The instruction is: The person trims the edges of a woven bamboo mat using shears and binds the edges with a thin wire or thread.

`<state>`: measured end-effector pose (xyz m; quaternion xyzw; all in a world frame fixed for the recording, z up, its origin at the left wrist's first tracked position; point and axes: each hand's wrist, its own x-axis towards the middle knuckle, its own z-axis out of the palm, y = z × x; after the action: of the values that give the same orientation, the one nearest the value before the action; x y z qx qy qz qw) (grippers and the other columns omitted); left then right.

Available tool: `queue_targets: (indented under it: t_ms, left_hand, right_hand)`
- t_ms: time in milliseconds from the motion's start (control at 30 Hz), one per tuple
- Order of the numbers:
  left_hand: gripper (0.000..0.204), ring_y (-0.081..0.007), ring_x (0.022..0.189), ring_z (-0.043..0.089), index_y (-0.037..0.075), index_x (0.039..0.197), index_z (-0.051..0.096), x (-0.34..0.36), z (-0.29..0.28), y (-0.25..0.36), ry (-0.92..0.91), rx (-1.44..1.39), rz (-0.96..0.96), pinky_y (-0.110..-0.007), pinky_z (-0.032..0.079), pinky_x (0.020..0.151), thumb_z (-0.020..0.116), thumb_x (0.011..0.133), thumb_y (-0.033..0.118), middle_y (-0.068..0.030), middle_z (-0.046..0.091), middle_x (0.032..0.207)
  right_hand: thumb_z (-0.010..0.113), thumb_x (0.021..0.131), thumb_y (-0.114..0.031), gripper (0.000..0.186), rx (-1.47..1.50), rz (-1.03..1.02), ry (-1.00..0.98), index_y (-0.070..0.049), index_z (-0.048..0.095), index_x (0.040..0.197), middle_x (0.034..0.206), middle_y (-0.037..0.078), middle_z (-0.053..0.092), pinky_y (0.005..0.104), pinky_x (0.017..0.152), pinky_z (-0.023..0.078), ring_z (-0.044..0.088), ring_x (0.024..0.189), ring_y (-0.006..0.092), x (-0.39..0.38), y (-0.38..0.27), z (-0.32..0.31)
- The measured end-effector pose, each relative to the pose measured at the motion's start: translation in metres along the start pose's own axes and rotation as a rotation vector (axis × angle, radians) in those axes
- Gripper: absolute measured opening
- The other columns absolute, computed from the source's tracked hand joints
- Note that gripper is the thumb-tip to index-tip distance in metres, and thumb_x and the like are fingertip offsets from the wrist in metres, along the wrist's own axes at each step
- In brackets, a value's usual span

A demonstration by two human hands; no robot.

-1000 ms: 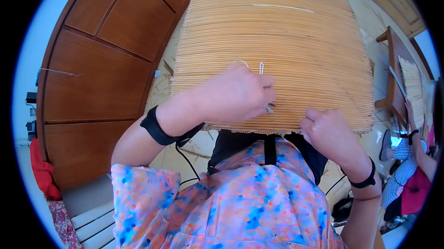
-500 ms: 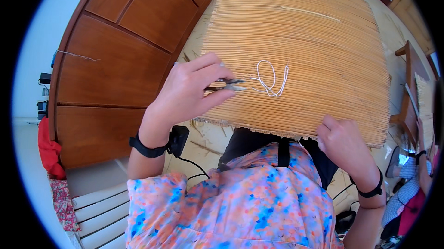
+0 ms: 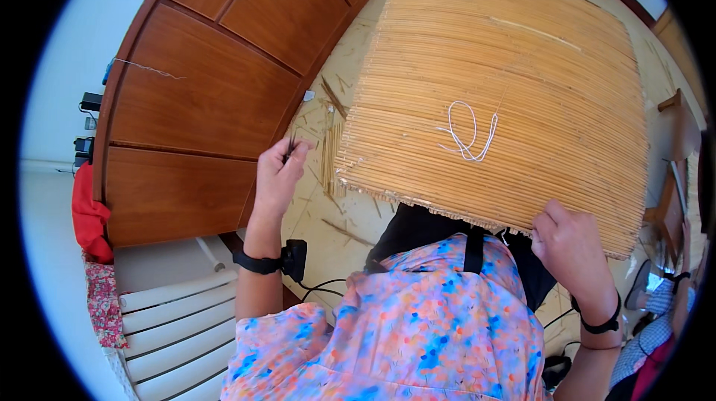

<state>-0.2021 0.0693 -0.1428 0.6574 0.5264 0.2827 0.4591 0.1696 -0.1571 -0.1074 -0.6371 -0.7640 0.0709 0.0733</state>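
A large mat of thin straw-coloured sticks (image 3: 447, 65) lies in front of me, its near edge above my lap. Off the mat's left side, my left hand (image 3: 274, 181) is closed around small dark thread snips (image 3: 290, 149), blades pointing away from me. Most of the snips is hidden by my fingers. My right hand (image 3: 568, 248) is at the near right edge of the mat, fingers curled and pinched on that edge. Whether it also holds thread I cannot make out. A looped white thread (image 3: 468, 156) rests on the mat's middle.
A brown wooden cabinet (image 3: 186, 88) stands on the left. Loose sticks (image 3: 333, 155) litter the floor between it and the mat. A white slatted seat (image 3: 179, 319) is at lower left, with red cloth (image 3: 91, 203) beyond. Another person's checked clothing (image 3: 634, 349) shows at lower right.
My left hand has moved left with the snips, away from the white thread and off the mat. My right hand stays on the mat's edge. The whole view has shifted slightly.
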Motion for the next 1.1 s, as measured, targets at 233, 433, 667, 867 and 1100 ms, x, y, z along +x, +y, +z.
queue_targets:
  t_ms: [233,433,667,867,1100]
  left_hand:
    - [0.022,-0.0053,0.044,0.037,-0.001,0.094,0.063,-0.016,0.023,-0.030,-0.145,-0.325,-0.309,-0.020,0.025,0.041,0.053,0.098,0.019,0.0015,0.054,0.068]
    - [0.015,-0.0028,0.049,0.041,0.002,0.101,0.059,-0.004,0.028,-0.038,-0.238,-0.523,-0.339,-0.018,0.028,0.039,0.060,0.092,0.014,0.0019,0.053,0.073]
    - [0.032,-0.0144,0.076,0.061,-0.002,0.120,0.052,0.009,0.022,-0.051,-0.348,-0.739,-0.322,-0.025,0.048,0.056,0.057,0.092,0.012,-0.0087,0.063,0.103]
    - [0.042,-0.0226,0.104,0.061,-0.002,0.129,0.047,0.018,0.024,-0.058,-0.397,-0.796,-0.270,-0.034,0.052,0.086,0.057,0.090,0.007,-0.0117,0.060,0.119]
    - [0.052,-0.0222,0.104,0.061,-0.003,0.132,0.041,0.025,0.021,-0.071,-0.465,-0.808,-0.227,-0.035,0.050,0.088,0.062,0.087,0.011,-0.0126,0.059,0.119]
  right_hand:
    - [0.066,0.070,-0.008,0.010,-0.080,-0.014,0.037,-0.007,0.056,0.072,0.073,0.006,0.051,0.0337,0.046,0.043,0.057,0.055,0.0198,-0.006,-0.006,0.001]
    - [0.069,0.071,-0.012,0.011,0.074,-0.377,0.383,-0.008,0.063,0.080,0.073,0.000,0.056,0.0265,0.042,0.038,0.051,0.053,0.0106,-0.028,-0.016,0.009]
    - [0.072,0.075,-0.016,0.017,0.255,-0.028,0.337,-0.008,0.067,0.089,0.067,0.001,0.053,0.0267,0.045,0.042,0.053,0.051,0.0149,-0.059,-0.028,0.052]
    - [0.060,0.095,-0.031,0.030,1.476,0.745,0.203,-0.002,0.065,0.092,0.068,-0.003,0.056,0.0210,0.050,0.042,0.050,0.057,0.0040,-0.069,-0.038,0.067]
    - [0.050,0.100,-0.038,0.037,2.056,0.960,0.634,-0.003,0.059,0.092,0.074,0.002,0.055,0.0207,0.046,0.028,0.043,0.057,0.0085,-0.068,-0.026,0.080]
